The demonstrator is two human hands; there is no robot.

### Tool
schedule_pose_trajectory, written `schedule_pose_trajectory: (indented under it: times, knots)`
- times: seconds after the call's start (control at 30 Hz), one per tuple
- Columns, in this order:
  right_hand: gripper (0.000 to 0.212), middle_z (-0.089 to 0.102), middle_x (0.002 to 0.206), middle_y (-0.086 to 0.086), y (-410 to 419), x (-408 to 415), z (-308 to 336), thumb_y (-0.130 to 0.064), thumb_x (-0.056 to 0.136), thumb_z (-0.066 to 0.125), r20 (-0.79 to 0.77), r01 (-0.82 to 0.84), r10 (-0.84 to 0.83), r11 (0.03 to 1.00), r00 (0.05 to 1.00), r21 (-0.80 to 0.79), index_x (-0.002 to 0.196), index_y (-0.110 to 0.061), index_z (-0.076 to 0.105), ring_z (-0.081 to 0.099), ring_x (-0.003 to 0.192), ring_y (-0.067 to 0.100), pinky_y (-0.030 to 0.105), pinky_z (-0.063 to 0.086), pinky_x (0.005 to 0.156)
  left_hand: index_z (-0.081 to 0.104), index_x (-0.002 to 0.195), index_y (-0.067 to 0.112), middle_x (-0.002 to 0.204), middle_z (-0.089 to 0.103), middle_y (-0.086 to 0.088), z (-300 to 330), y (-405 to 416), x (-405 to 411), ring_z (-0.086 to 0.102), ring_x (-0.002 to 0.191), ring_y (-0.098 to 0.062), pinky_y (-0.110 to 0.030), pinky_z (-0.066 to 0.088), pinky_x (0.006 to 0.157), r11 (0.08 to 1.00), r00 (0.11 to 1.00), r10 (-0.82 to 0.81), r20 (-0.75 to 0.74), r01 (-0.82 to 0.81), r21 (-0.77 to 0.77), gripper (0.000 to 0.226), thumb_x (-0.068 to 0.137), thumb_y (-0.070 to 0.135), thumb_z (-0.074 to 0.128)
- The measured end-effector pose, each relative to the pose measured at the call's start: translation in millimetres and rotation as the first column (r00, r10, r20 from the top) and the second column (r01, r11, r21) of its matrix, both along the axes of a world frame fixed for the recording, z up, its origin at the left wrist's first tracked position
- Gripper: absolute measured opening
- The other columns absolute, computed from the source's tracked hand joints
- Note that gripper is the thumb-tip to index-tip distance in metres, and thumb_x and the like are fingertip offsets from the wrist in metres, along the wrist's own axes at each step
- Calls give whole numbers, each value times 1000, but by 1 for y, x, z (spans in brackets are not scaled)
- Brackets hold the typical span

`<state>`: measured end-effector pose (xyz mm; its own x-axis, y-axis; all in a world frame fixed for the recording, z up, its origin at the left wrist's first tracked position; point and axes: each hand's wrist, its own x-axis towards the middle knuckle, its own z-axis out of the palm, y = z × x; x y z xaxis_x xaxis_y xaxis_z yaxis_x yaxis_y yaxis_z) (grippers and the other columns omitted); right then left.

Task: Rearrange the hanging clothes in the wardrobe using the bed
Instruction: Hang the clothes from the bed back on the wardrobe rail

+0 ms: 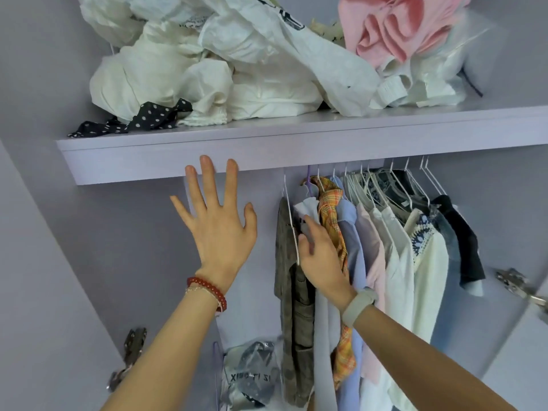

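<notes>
Several garments hang on white wire hangers [385, 179] under the wardrobe shelf, bunched toward the right. Leftmost is a grey-brown checked garment [286, 262], then a pale white-blue shirt [323, 336], an orange plaid piece [332, 209], a lilac shirt [354, 262], a pink one [375, 262], white tops [427, 277] and dark denim [468, 247]. My left hand [221, 223] is raised with fingers spread, in front of the bare left part of the wardrobe, touching nothing. My right hand [320, 256] reaches between the checked garment and the pale shirt, fingers against the clothes; whether it grips anything is hidden.
A lilac shelf [296, 143] above carries a heap of white fabric [207, 69], a polka-dot scrap [133, 120] and pink cloth in plastic [400, 28]. A clear plastic bag [252, 372] lies low in the wardrobe. Door hinges [133, 345] sit left and right [516, 284].
</notes>
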<state>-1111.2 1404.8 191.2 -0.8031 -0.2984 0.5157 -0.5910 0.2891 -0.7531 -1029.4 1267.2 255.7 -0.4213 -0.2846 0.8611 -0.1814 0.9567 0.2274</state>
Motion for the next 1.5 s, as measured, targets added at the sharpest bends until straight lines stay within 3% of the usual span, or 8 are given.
schedule_pose_trajectory:
  times: [0.2,0.4,0.57,0.77,0.93,1.23,1.4,1.5]
  knots:
    - [38,56,122,22,111,47,-37,-8,88,47,-267,288,-221,926,938,245,124,5,51,50,116,37,38,35,104,40,138,15,149,27,-15,-85,83,8,17,140,-35,-61,8,108,929,925,-343,162,308,205,55,84,22,49]
    - [42,45,138,15,272,133,-125,-11,91,48,-113,555,-597,638,794,534,133,-5,44,34,132,33,47,26,110,59,122,9,132,52,-16,-174,202,31,46,124,-36,-57,32,101,793,622,-588,518,571,213,50,73,12,70]
    - [41,41,141,10,404,252,-172,-16,92,44,34,651,-881,375,473,660,133,-10,45,31,133,26,37,23,108,60,115,-2,121,58,-22,-213,334,67,57,111,-38,-49,49,88,484,186,-753,631,807,339,43,73,3,69]
    - [36,46,135,9,534,408,-219,-12,92,42,215,715,-977,152,3,682,127,-9,50,37,125,30,40,34,102,39,137,16,145,36,1,-246,517,146,37,130,-15,-24,29,102,43,-292,-685,667,898,437,44,94,22,43]
    - [36,48,132,18,638,528,-257,-7,92,43,375,758,-859,-23,-349,652,127,-1,48,40,124,34,35,26,103,37,138,8,145,33,-8,-284,676,227,30,134,-19,-13,13,104,-136,-583,-468,664,790,598,42,96,13,40]
    - [38,45,127,30,792,717,-326,-5,92,38,479,654,-478,-320,-736,686,127,9,39,42,118,40,43,32,97,23,144,21,154,16,-3,-389,872,366,20,138,-23,-42,35,105,-179,-573,16,820,805,566,50,96,27,37]
    - [32,50,109,16,840,775,-371,-15,93,36,687,697,-191,-388,-701,603,120,1,46,48,103,28,34,39,80,5,147,29,156,-10,-1,-443,918,423,-10,142,-26,-49,19,112,-234,-492,201,847,816,529,59,97,35,35]
    - [21,46,73,6,865,788,-388,-13,89,38,770,685,-65,-509,-634,521,72,-12,49,44,81,21,27,30,55,-1,146,33,153,-22,3,-471,927,433,-21,140,-23,-47,17,112,-224,-449,313,837,821,524,63,96,39,36]
